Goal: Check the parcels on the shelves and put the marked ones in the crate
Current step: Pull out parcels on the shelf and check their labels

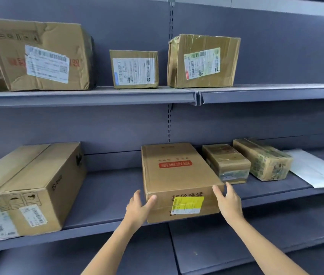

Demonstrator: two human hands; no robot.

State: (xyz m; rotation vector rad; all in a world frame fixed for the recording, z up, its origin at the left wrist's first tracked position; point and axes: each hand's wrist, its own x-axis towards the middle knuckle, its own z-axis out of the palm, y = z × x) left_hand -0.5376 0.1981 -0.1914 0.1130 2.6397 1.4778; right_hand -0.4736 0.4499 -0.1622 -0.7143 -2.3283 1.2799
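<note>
A brown cardboard parcel (177,175) with a red stamp on top and a yellow label (187,205) on its front face lies on the lower shelf (105,195), its front end just over the shelf edge. My left hand (139,209) touches its left front corner, thumb on the front face and fingers straight along the side. At the right front corner my right hand (229,201) has straight fingers against the side. No crate is in view.
A large box (28,187) sits left on the lower shelf; two taped parcels (226,163) (262,157) and a white flat mailer (315,169) lie right. The upper shelf (89,94) carries three labelled boxes (42,54) (134,69) (202,60). Lower shelves show below.
</note>
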